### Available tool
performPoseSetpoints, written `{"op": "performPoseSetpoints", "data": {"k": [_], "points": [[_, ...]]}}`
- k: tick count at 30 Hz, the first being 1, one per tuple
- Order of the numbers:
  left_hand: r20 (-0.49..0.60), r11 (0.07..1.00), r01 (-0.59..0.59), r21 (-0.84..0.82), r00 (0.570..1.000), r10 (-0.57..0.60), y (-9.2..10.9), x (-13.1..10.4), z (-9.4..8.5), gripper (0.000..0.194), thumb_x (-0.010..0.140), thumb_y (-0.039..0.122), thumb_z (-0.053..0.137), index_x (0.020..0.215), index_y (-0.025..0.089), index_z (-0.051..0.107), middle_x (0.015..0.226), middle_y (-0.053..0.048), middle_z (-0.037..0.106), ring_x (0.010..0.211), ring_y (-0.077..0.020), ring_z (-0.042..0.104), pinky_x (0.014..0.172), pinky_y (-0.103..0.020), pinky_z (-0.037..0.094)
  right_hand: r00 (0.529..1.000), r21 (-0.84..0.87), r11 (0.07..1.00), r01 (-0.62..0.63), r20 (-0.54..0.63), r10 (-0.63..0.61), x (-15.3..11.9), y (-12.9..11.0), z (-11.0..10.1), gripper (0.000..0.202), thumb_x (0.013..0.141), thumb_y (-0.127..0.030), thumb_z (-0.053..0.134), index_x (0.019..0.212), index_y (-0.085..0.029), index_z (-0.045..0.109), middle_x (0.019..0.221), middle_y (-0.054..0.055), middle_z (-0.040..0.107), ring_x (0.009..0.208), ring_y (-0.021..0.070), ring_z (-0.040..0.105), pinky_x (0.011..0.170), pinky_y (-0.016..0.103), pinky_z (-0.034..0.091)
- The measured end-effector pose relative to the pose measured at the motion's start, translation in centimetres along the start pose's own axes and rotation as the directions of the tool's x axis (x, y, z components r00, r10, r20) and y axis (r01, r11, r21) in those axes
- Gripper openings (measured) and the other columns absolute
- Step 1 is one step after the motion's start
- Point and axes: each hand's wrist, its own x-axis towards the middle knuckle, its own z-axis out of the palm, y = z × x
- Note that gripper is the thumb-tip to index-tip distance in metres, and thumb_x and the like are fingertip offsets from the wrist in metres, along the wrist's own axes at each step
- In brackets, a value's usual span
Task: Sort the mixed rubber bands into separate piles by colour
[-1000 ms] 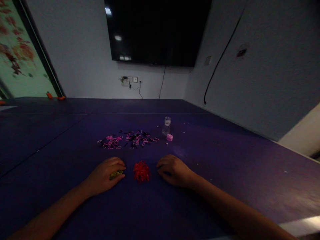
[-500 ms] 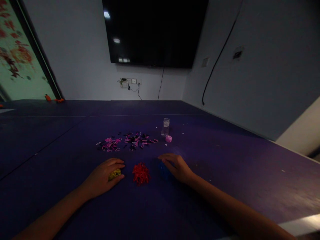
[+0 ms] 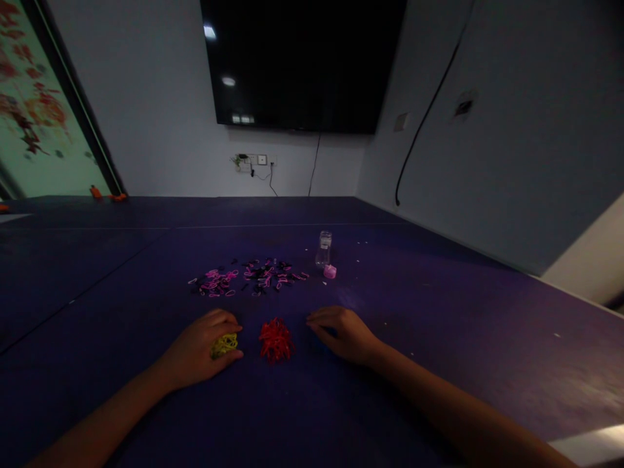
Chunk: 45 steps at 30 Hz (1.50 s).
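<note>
My left hand [image 3: 207, 344] curves round a pile of yellow bands [image 3: 225, 344], fingers apart above and thumb below it. A loose pile of red bands [image 3: 276, 340] lies between my two hands. On the right, my right hand [image 3: 341, 331] rests over a blue pile [image 3: 324, 346], which it mostly covers; its fingers are bent and close together, and whether they grip any of it is hidden. Farther back are scattered pink and black bands [image 3: 266, 275], with a second such cluster [image 3: 214, 283] to the left.
A clear bottle [image 3: 324, 249] stands behind my right hand, with a pink cap [image 3: 330, 272] beside its base. The purple table [image 3: 439, 312] reaches to the wall, where a large dark screen [image 3: 302, 65] hangs. Small orange objects [image 3: 117, 197] sit at the far left.
My right hand has come down slightly over the blue pile, which now shows less. My left hand has barely moved, and a little more yellow is visible beside it.
</note>
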Motion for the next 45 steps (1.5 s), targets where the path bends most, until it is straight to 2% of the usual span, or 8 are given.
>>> {"op": "performPoseSetpoints", "data": {"k": [6, 11, 26, 32, 35, 39, 41, 45], "points": [[0.078, 0.997, -0.071, 0.041, 0.995, 0.068, -1.0, -0.3, -1.0, 0.069, 0.063, 0.064, 0.062, 0.118, 0.022, 0.056, 0.117, -0.01, 0.057, 0.109, -0.0269, 0.051, 0.093, -0.041, 0.042, 0.988, -0.032, 0.996, 0.082, 0.135, -0.077, -0.2, 0.4, -1.7, 0.06, 0.07, -0.051, 0.065, 0.12, -0.019, 0.056, 0.125, 0.013, 0.055, 0.117, 0.0276, 0.049, 0.097, 0.045, 0.038], [0.103, 0.998, -0.056, 0.034, 0.993, 0.052, -1.3, -0.4, -0.8, 0.072, 0.063, 0.065, 0.061, 0.119, 0.021, 0.055, 0.117, -0.011, 0.057, 0.107, -0.0268, 0.051, 0.091, -0.04, 0.043, 0.971, -0.008, 0.997, 0.078, 0.228, -0.074, -0.3, 0.6, -1.8, 0.083, 0.06, -0.057, 0.07, 0.131, -0.022, 0.045, 0.134, 0.013, 0.047, 0.123, 0.03, 0.042, 0.1, 0.047, 0.033], [0.098, 0.999, -0.035, 0.022, 0.995, 0.033, -1.3, -0.3, -0.5, 0.057, 0.069, 0.059, 0.06, 0.111, 0.02, 0.061, 0.109, -0.01, 0.059, 0.102, -0.0248, 0.053, 0.088, -0.037, 0.044, 0.989, 0.017, 0.998, 0.052, 0.138, -0.054, -0.4, 1.1, -1.7, 0.058, 0.078, -0.053, 0.056, 0.125, -0.021, 0.052, 0.123, 0.012, 0.057, 0.114, 0.0258, 0.051, 0.096, 0.044, 0.038], [0.016, 0.99, 0.132, -0.053, 0.991, -0.131, -1.4, -0.1, -0.3, 0.05, 0.073, 0.057, 0.055, 0.108, 0.022, 0.064, 0.106, -0.008, 0.062, 0.099, -0.0245, 0.055, 0.087, -0.037, 0.044, 0.968, 0.286, 0.935, -0.21, -0.072, 0.239, -0.4, 1.5, -0.9, 0.051, 0.092, -0.049, 0.027, 0.11, -0.018, 0.064, 0.107, 0.012, 0.066, 0.1, 0.0241, 0.059, 0.09, 0.044, 0.043], [-0.083, 0.89, 0.312, -0.331, 0.93, -0.357, -1.8, 0.1, 0.0, 0.048, 0.079, 0.058, 0.044, 0.1, 0.022, 0.067, 0.101, -0.008, 0.065, 0.097, -0.0242, 0.057, 0.087, -0.038, 0.044, 0.908, 0.592, 0.747, -0.302, -0.058, 0.414, -0.3, 2.3, 0.0, 0.061, 0.089, -0.058, 0.025, 0.104, -0.017, 0.066, 0.103, 0.012, 0.067, 0.098, 0.0253, 0.061, 0.089, 0.046, 0.044], [-0.031, 0.475, 0.358, -0.804, 0.772, -0.635, -2.3, 0.4, 0.0, 0.068, 0.082, 0.064, 0.023, 0.088, 0.015, 0.07, 0.101, -0.012, 0.068, 0.1, -0.0274, 0.059, 0.091, -0.044, 0.043, 0.862, 0.83, 0.461, -0.315, 0.046, 0.505, -0.1, 3.6, 0.8, 0.066, 0.084, -0.066, 0.029, 0.099, -0.015, 0.068, 0.101, 0.013, 0.068, 0.098, 0.0269, 0.061, 0.093, 0.05, 0.041], [0.026, 0.342, 0.323, -0.882, 0.759, -0.651, -2.4, 0.5, -0.1, 0.068, 0.081, 0.065, 0.025, 0.084, 0.015, 0.071, 0.102, -0.013, 0.069, 0.107, -0.0285, 0.056, 0.098, -0.045, 0.038, 0.856, 0.873, 0.375, -0.312, 0.086, 0.51, 0.0, 4.0, 0.9, 0.067, 0.082, -0.068, 0.031, 0.098, -0.015, 0.068, 0.102, 0.014, 0.067, 0.099, 0.027, 0.061, 0.094, 0.05, 0.039], [0.097, 0.328, 0.348, -0.878, 0.802, -0.59, -2.2, 0.5, -0.2, 0.065, 0.08, 0.066, 0.029, 0.084, 0.017, 0.072, 0.106, -0.011, 0.068, 0.112, -0.0281, 0.054, 0.105, -0.045, 0.031, 0.884, 0.862, 0.403, -0.307, 0.102, 0.455, -0.1, 3.6, 0.5, 0.066, 0.082, -0.068, 0.03, 0.101, -0.016, 0.068, 0.102, 0.013, 0.067, 0.1, 0.0265, 0.06, 0.095, 0.05, 0.038]]}}
